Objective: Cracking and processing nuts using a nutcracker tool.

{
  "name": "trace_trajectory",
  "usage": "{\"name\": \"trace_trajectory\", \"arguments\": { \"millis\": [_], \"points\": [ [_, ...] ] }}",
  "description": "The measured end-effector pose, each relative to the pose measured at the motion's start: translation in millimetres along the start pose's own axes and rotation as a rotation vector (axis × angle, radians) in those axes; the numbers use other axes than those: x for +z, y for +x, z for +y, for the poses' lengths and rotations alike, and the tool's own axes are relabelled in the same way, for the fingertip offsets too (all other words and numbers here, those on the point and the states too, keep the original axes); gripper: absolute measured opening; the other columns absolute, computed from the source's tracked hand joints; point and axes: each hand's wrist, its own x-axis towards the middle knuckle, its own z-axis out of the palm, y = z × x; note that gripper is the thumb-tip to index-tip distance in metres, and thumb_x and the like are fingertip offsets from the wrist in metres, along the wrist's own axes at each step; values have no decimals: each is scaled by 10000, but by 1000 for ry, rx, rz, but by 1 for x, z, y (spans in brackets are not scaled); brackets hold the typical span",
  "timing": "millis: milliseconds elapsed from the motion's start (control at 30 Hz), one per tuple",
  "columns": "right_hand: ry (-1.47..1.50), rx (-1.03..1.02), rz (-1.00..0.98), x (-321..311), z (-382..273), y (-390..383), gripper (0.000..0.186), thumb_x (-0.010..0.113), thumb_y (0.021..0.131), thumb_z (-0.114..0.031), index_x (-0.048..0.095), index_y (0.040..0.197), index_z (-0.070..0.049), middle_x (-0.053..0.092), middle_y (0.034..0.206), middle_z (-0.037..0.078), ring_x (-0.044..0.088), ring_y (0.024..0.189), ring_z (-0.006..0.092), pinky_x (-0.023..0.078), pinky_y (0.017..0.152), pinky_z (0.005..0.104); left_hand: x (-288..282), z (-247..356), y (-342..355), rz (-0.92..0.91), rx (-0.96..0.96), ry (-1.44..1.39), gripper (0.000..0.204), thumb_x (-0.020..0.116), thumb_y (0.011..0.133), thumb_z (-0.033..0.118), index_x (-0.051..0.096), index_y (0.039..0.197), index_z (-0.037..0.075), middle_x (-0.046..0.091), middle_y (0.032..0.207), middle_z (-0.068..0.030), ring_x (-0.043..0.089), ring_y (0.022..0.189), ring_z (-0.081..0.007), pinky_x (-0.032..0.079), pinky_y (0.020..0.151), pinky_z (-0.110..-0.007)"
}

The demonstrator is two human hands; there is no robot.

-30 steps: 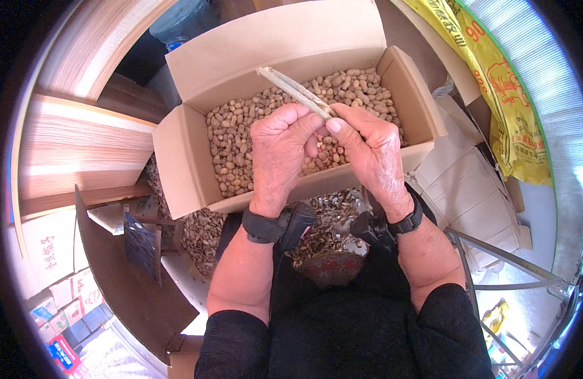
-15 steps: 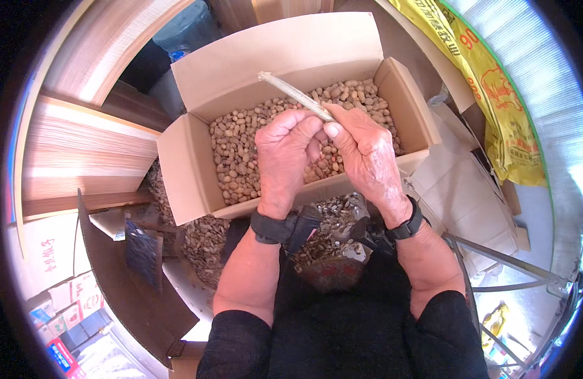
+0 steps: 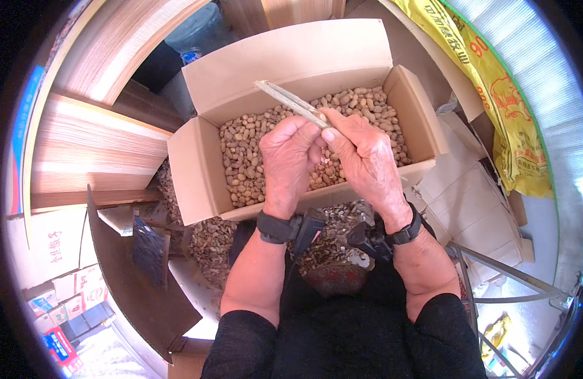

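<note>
A pale split stick angles up leftward over the open cardboard box of unshelled peanuts. My right hand grips its lower end between thumb and fingers. My left hand is closed beside it, thumb and forefinger pinched at the stick's lower end; small pale bits show at its curled fingers, and what exactly it holds is hidden. Both wrists wear black straps with dark attachments. Loose shells lie below the box, between my forearms.
Wooden panels and a bent dark board stand left. Flattened cardboard lies right, under a yellow plastic sack and beside a metal frame. Behind the box is a translucent blue container.
The box and both hands appear lower in the view than a second ago, as the view has shifted. The hands keep their pinched grip around the stick's lower end.
</note>
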Motion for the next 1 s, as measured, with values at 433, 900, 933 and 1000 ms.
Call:
{"name": "trace_trajectory", "arguments": {
  "millis": [433, 900, 933, 1000],
  "points": [
    [79, 33, 106, 15, 2, 3, 180, 577, 829, -129, 588, 984, -39, 553, 706, 146, 562, 650, 305, 446, 582, 374, -4, 0, 6, 11, -27, -18, 125, 627, 844, 135, 643, 833, 12, 560, 616, -2, 443, 466, -35, 312, 392, -160],
    [173, 114, 117, 18, 8, 6, 154, 619, 764, -82, 603, 890, 6, 574, 688, 160, 575, 625, 279, 460, 585, 330, -7, 2, 5, 32, -15, 114, 95, 610, 847, 94, 646, 824, 8, 587, 638, -19, 464, 483, -42, 351, 413, -163],
    [173, 115, 116, 19, 8, 7, 154, 619, 764, -82, 603, 890, 6, 574, 688, 160, 575, 625, 279, 460, 585, 330, -7, 3, 5, 33, -15, 114, 95, 610, 847, 94, 646, 824, 8, 587, 638, -19, 464, 483, -42, 351, 413, -163],
    [296, 66, 142, 21, 6, 7, 197, 623, 755, -62, 612, 945, -9, 589, 732, 157, 578, 626, 280, 464, 587, 331, -7, 5, 6, 42, 26, 164, 92, 617, 841, 90, 648, 828, 4, 582, 637, -17, 466, 490, -44, 357, 420, -170]
  ]
}}
